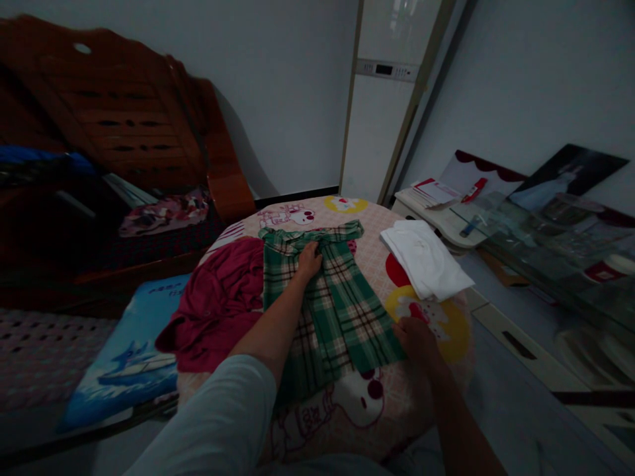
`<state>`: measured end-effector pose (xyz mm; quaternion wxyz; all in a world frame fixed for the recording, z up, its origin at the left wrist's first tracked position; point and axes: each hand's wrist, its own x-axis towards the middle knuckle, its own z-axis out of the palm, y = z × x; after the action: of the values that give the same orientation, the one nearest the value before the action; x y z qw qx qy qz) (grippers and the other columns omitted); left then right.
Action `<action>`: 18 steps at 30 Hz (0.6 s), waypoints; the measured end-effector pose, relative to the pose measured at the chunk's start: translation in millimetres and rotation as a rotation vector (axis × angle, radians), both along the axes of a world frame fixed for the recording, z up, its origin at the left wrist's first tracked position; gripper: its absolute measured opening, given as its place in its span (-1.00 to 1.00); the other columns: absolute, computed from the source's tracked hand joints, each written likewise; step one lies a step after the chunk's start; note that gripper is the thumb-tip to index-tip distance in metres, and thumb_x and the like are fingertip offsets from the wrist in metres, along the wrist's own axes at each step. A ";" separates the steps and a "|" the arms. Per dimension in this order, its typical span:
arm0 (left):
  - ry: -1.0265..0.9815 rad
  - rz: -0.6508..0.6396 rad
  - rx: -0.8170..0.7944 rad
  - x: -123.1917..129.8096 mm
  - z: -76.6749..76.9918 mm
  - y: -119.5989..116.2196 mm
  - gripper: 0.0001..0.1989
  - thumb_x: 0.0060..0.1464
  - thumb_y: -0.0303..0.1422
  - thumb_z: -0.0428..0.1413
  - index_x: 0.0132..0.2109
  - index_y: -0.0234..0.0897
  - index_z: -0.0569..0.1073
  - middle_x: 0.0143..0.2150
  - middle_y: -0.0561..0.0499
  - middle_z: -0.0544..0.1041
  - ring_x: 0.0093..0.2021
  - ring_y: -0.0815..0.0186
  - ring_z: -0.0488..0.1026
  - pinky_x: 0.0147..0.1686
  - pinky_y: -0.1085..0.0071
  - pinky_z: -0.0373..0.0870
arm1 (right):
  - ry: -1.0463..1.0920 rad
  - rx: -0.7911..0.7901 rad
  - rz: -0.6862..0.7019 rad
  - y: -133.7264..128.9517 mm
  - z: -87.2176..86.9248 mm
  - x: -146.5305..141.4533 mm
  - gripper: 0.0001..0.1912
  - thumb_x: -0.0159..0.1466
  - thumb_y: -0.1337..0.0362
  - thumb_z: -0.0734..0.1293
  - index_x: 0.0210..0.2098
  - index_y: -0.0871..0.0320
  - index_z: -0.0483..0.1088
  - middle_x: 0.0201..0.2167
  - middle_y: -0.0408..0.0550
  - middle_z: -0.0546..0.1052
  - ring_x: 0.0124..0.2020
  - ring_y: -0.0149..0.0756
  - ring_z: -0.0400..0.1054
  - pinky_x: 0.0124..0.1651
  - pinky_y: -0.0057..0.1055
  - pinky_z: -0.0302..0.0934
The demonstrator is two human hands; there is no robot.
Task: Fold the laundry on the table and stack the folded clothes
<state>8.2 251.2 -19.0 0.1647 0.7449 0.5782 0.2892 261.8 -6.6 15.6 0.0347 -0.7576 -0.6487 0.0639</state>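
A green plaid shirt (327, 304) lies spread on the round table, its collar end away from me and its hem toward me. My left hand (310, 260) rests on the upper front of the shirt, fingers closed on the fabric below the collar. At the near right corner, my right hand (415, 336) is closed on the shirt's edge. A crumpled dark red garment (223, 297) lies against the shirt's left side and partly under it. To the right sits a folded white garment (425, 259), apart from both hands.
A patterned pink cloth (362, 403) covers the table. Left stands a wooden bench (119, 112), with a blue printed bag (139, 350) below it. On the right is a glass-topped cabinet (536, 244) bearing papers and containers. A tall white appliance (380, 125) stands behind.
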 end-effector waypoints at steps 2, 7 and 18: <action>0.003 0.002 0.016 0.8 -3.1 0.4 -0.48 0.05 -0.53 0.08 0.19 -0.37 0.37 0.26 -0.21 0.39 0.29 0.12 0.28 0.31 0.16 0.20 | 0.010 -0.062 -0.020 -1.3 3.0 3.1 -0.71 0.33 0.27 0.25 -0.53 0.14 0.36 -0.44 -0.02 0.53 -0.36 -0.30 0.40 -0.32 -0.41 0.07; -0.017 -0.016 0.065 1.5 -9.5 -0.4 -0.45 0.00 -0.54 0.13 0.19 -0.39 0.37 0.26 -0.24 0.38 0.30 0.07 0.28 0.29 0.12 0.24 | -0.062 -0.110 0.026 5.2 12.4 1.9 -0.80 0.28 0.23 0.32 -0.45 0.15 0.42 -0.36 0.01 0.55 -0.28 -0.24 0.42 -0.27 -0.40 0.09; -0.117 -0.031 0.078 -1.2 -13.3 -4.9 -0.44 0.01 -0.53 0.13 0.20 -0.40 0.36 0.27 -0.26 0.36 0.28 0.07 0.30 0.30 0.12 0.23 | 0.251 0.258 0.238 137.3 24.4 -27.9 -0.72 0.29 0.31 0.19 -0.42 0.19 0.51 -0.44 0.01 0.57 -0.40 -0.30 0.38 -0.31 -0.44 0.10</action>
<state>7.0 246.3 -32.3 0.1733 0.7415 0.5443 0.3519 233.9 130.7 40.0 0.2041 -0.6509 -0.7270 0.0780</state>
